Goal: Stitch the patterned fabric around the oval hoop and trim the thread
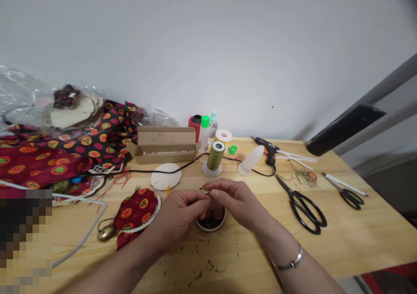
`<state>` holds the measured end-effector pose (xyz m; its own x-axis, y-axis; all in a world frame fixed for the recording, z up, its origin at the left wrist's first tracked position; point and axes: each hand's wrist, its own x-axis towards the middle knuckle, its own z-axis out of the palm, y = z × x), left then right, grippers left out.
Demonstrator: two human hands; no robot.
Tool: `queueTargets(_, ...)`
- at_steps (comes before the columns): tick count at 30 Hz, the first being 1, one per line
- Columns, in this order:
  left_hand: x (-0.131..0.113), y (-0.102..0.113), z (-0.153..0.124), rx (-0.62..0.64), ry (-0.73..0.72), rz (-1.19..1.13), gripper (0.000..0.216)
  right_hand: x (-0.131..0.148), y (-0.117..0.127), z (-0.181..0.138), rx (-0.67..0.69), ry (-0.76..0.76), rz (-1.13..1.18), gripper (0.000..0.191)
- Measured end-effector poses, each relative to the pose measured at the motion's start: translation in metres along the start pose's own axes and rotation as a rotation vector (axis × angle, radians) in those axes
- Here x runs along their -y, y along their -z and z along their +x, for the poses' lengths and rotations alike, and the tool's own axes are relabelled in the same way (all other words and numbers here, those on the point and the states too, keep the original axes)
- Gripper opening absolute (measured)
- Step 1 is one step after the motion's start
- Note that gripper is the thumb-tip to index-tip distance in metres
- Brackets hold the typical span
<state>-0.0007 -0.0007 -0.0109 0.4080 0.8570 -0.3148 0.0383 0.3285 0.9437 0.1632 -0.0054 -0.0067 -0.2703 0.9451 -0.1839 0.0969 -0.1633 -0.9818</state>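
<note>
My left hand (pixel 187 209) and my right hand (pixel 233 198) meet at the middle of the table, fingers of both pinched together. Between their fingertips is a thin olive-green strand (pixel 205 190), perhaps thread or cord; its lower part is hidden by my fingers. Just beneath lies a round disc (pixel 211 224) covered in dark patterned fabric with a white rim, partly covered by my hands. Left of my left hand is a red patterned fabric piece (pixel 135 211) on a white disc, beside a brass bell (pixel 107 232). An olive thread spool (pixel 215 157) stands behind my hands.
Large black scissors (pixel 306 209) and small scissors (pixel 347 196) lie right. Behind are a glue gun (pixel 267 148), a tilted white bottle (pixel 250 160), a green-capped bottle (pixel 204 133) and a cardboard box (pixel 166 155). Patterned fabric (pixel 107 133) heaps left; a black cord (pixel 137 171) crosses the table.
</note>
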Motion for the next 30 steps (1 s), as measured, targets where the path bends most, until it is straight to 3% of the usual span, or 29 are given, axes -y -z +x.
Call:
queueTargets(2, -0.002, 0.000, 0.000, 0.013, -0.013, 0.025, 0.019, 0.002, -0.002, -0.001, 0.071, -0.114, 0.091, 0.032)
queueTargets(5, -0.002, 0.000, 0.001, 0.007, -0.008, 0.043, 0.018, 0.006, -0.002, -0.001, 0.088, -0.122, 0.092, 0.022)
queueTargets(14, 0.004, 0.002, 0.003, -0.039, -0.003, 0.089, 0.023, 0.000, -0.001, 0.003, -0.138, -0.101, 0.087, 0.008)
queueTargets(22, 0.002, 0.003, 0.004, -0.025, 0.022, 0.090, 0.017, 0.003, -0.010, 0.003, -0.184, -0.107, 0.016, 0.009)
queueTargets(30, -0.004, 0.002, 0.000, -0.039, -0.109, 0.160, 0.020, -0.004, -0.019, 0.004, -0.253, -0.104, 0.206, 0.018)
